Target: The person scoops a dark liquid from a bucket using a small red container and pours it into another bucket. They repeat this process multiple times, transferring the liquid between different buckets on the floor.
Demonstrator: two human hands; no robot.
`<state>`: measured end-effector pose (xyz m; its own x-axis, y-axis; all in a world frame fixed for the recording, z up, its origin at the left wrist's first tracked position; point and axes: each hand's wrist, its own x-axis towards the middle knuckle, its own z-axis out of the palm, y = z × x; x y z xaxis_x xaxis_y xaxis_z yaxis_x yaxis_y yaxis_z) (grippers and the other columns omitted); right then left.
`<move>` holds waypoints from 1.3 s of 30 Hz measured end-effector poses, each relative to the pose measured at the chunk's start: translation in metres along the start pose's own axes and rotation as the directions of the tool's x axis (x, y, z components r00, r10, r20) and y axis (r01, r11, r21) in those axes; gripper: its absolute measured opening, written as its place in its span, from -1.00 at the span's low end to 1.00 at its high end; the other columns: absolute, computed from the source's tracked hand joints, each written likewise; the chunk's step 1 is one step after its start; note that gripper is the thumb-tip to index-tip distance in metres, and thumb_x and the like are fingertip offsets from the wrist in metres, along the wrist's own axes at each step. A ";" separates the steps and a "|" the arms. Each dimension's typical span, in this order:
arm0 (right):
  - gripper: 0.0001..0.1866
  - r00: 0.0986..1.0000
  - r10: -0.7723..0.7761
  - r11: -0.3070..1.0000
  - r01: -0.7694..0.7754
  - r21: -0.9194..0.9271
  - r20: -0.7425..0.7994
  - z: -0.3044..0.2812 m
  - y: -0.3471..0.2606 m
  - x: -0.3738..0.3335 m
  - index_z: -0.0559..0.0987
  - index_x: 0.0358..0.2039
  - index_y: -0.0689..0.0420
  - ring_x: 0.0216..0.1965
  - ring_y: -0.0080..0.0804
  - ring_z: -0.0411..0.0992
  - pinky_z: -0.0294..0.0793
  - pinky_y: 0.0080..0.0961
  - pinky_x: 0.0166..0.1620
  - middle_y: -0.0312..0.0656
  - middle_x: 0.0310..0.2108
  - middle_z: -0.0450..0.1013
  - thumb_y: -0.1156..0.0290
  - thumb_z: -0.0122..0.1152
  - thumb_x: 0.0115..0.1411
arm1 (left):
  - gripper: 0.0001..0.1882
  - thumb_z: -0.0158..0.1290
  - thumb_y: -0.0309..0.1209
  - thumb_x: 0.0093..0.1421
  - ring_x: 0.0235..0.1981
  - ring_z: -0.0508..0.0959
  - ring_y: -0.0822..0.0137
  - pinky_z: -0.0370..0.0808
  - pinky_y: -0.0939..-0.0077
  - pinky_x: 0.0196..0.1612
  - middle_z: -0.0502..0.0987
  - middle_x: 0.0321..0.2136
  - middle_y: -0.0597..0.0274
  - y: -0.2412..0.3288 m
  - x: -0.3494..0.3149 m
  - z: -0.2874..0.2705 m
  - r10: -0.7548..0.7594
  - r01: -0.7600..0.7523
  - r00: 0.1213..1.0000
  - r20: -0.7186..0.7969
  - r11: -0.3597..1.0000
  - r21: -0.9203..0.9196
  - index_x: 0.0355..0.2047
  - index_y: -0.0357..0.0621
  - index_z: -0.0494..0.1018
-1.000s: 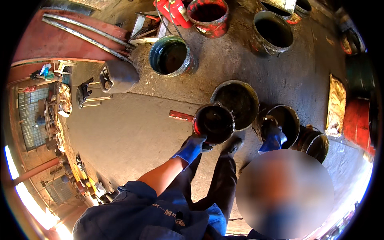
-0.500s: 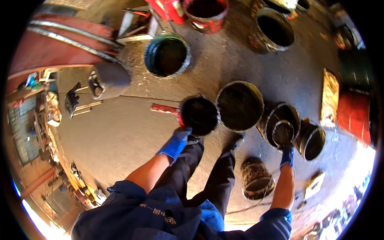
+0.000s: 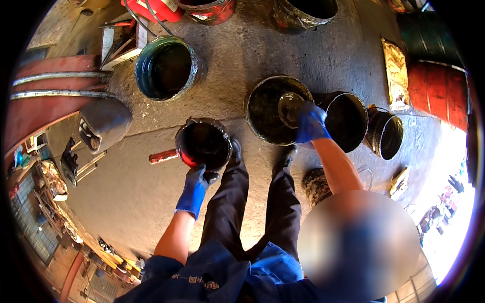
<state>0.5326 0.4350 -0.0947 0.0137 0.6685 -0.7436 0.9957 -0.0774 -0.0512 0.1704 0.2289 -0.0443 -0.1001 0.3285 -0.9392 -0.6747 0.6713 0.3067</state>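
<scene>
My left hand, in a blue glove, has its fingers closed at the near rim of a dark bucket with a red side. A red bar sticks out beside that bucket; whether they are joined I cannot tell. My right hand, also blue-gloved, grips a small round scoop. The scoop is over the wide dark bucket, whose inside looks dark and wet. Close to my right wrist stands another black bucket. The right hand's fingertips are partly hidden.
A tilted bucket is at the right, and a grimy container is partly behind my right forearm. Farther left stand a blue-green bucket and a dark jerrycan. Red drums line the far right.
My right hand has carried the scoop leftward from the black bucket to over the wide bucket. My left hand stays at the red-sided bucket. The whole view has shifted.
</scene>
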 end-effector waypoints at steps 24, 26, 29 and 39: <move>-0.69 0.754 -0.241 0.968 0.141 -0.207 -0.612 0.243 0.006 0.166 0.48 -0.16 0.15 -0.12 -0.21 0.38 0.35 -0.49 -0.05 0.00 -0.18 0.41 0.48 -0.11 0.07 | -0.57 0.11 -0.36 0.04 -0.29 0.53 0.17 0.50 0.12 -0.42 0.48 -0.19 0.18 -0.005 0.036 -0.054 0.046 -0.043 0.986 -0.160 0.999 0.025 -0.06 -0.09 0.33; -0.69 0.637 -0.281 0.959 0.214 -0.186 -0.718 0.245 0.012 0.160 0.50 -0.19 0.15 -0.18 -0.22 0.40 0.37 -0.48 -0.09 0.04 -0.20 0.42 0.46 -0.02 0.02 | -0.58 0.11 -0.37 0.04 -0.30 0.53 0.17 0.50 0.11 -0.41 0.48 -0.19 0.19 -0.003 0.034 -0.050 0.046 -0.041 0.985 -0.167 0.999 0.032 -0.06 -0.08 0.33; -0.74 0.871 -0.139 0.923 0.286 0.257 -0.472 0.247 0.067 0.156 0.49 -0.25 0.21 -0.27 -0.28 0.41 0.37 -0.51 -0.21 -0.08 -0.34 0.45 0.52 -0.15 0.10 | -0.58 0.10 -0.39 0.04 -0.30 0.52 0.15 0.48 0.06 -0.38 0.48 -0.18 0.21 -0.010 0.042 -0.028 -0.002 0.004 0.995 -0.100 1.000 0.019 -0.05 -0.04 0.33; -0.84 0.818 -0.411 0.906 0.416 -0.079 -0.403 0.137 0.044 0.085 0.55 -0.50 0.21 -0.56 -0.37 0.42 0.35 -0.46 -0.51 -0.16 -0.63 0.43 0.43 0.03 0.03 | -0.75 0.07 -0.43 0.05 -0.56 0.28 0.30 0.15 0.41 -0.57 0.46 -0.38 0.23 -0.006 0.021 0.022 -0.059 0.041 0.963 -0.262 0.996 -0.076 -0.22 -0.07 0.37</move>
<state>0.5651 0.3871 -0.2515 -0.3608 0.8765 -0.3187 0.9150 0.2666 -0.3028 0.1884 0.2465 -0.0622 -0.2484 0.1022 -0.9633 -0.7320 0.6315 0.2558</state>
